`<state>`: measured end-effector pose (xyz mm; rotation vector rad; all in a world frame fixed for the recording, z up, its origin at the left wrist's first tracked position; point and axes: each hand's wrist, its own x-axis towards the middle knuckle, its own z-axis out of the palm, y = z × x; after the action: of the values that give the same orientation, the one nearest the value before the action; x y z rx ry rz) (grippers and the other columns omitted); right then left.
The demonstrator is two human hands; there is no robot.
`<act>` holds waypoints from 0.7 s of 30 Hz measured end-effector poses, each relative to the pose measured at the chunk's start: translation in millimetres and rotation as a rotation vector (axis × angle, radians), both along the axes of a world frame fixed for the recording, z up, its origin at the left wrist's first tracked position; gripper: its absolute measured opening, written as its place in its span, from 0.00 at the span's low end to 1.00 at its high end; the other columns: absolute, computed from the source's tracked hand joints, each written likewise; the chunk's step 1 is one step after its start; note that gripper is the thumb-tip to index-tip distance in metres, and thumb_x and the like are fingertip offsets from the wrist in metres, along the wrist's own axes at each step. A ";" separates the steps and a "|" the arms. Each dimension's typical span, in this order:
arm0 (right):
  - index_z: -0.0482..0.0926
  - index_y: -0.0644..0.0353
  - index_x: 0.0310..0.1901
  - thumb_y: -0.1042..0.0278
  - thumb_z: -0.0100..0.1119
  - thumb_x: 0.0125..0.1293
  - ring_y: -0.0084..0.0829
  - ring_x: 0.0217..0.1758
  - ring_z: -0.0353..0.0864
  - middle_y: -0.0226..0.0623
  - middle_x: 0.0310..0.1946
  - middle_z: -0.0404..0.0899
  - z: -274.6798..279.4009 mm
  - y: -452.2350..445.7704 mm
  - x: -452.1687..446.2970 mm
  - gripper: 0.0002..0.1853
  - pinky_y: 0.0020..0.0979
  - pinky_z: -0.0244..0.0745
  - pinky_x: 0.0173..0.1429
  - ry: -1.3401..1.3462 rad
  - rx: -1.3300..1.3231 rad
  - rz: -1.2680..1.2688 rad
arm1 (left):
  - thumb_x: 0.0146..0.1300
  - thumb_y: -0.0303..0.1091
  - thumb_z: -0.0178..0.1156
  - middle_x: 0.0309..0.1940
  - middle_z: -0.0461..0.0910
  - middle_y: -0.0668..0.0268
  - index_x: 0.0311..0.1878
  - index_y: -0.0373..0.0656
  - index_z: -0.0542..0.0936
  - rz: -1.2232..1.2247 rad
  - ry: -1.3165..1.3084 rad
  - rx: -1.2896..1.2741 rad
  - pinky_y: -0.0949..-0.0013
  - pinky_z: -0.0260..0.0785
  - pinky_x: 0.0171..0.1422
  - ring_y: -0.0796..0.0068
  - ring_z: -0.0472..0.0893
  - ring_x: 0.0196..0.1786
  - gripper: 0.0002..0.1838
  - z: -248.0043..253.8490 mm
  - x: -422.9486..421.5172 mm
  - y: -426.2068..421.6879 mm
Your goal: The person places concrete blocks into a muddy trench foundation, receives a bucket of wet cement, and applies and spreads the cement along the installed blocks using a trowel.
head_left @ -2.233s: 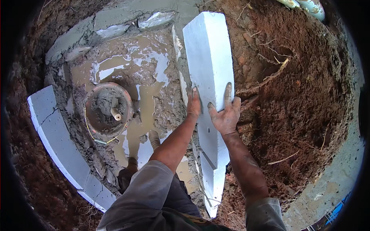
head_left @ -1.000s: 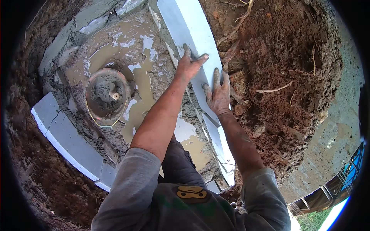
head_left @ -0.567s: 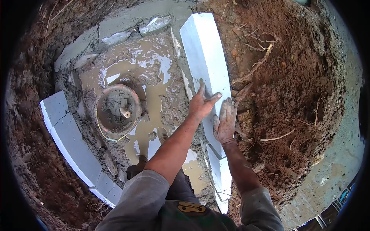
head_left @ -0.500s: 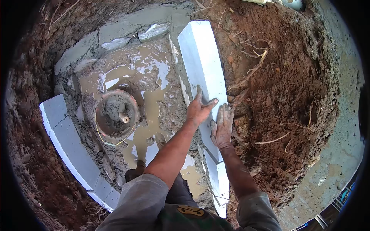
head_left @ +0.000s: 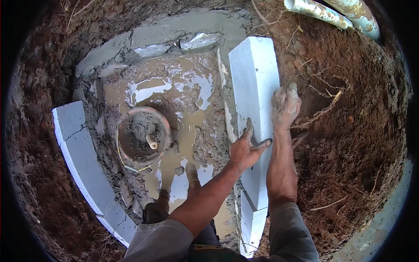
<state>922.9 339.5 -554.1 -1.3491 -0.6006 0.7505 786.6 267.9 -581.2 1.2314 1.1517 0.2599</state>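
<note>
A long pale lightweight concrete block (head_left: 256, 83) lies along the right-hand wall, on a bed of grey mortar. My left hand (head_left: 248, 150) rests on its left side and upper edge, thumb and forefinger spread apart. Against the right side of the same block is my right hand (head_left: 286, 106), curled into a mud-smeared fist; nothing shows in it. A shorter block (head_left: 255, 225) continues the row towards me, with a thin joint between the two.
Left of my hands, a round bucket (head_left: 167, 126) of grey mortar stands in muddy water (head_left: 188, 131), a tool handle (head_left: 152, 141) sticking out. Cracked blocks (head_left: 83, 148) line the left side. Red soil (head_left: 345, 161) with roots rises at right; pipes (head_left: 321, 12) lie at top right.
My right hand has gone from lying flat on the block to a fist farther up its right side. My left hand stays on the block. The whole view has shifted.
</note>
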 end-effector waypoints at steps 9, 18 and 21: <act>0.58 0.53 0.19 0.54 0.42 0.70 0.19 0.13 0.54 0.26 0.12 0.56 52.1 -2.6 -17.5 0.22 0.23 0.52 0.21 0.221 0.293 0.118 | 0.52 0.50 0.68 0.48 0.77 0.52 0.71 0.37 0.48 0.009 -0.062 -0.166 0.71 0.72 0.48 0.68 0.81 0.40 0.52 7.7 -5.1 0.3; 0.59 0.54 0.11 0.49 0.46 0.69 0.20 0.10 0.54 0.26 0.09 0.58 54.3 -33.8 -31.8 0.29 0.24 0.48 0.16 -0.057 -0.211 -0.104 | 0.52 0.48 0.68 0.49 0.77 0.50 0.72 0.38 0.44 0.065 -0.157 -0.206 0.72 0.69 0.52 0.70 0.79 0.46 0.54 -18.6 3.8 -12.8; 0.63 0.57 0.11 0.45 0.43 0.70 0.20 0.10 0.58 0.29 0.08 0.62 77.6 -108.7 -57.9 0.32 0.23 0.51 0.16 -0.128 -0.397 -0.122 | 0.50 0.55 0.68 0.54 0.74 0.46 0.72 0.40 0.46 -0.007 -0.079 -0.339 0.68 0.65 0.61 0.61 0.76 0.56 0.56 5.8 -1.8 0.8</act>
<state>865.1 230.9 -476.5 -1.7940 -0.4791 0.7101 784.8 268.7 -575.4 0.9186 1.0721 0.1013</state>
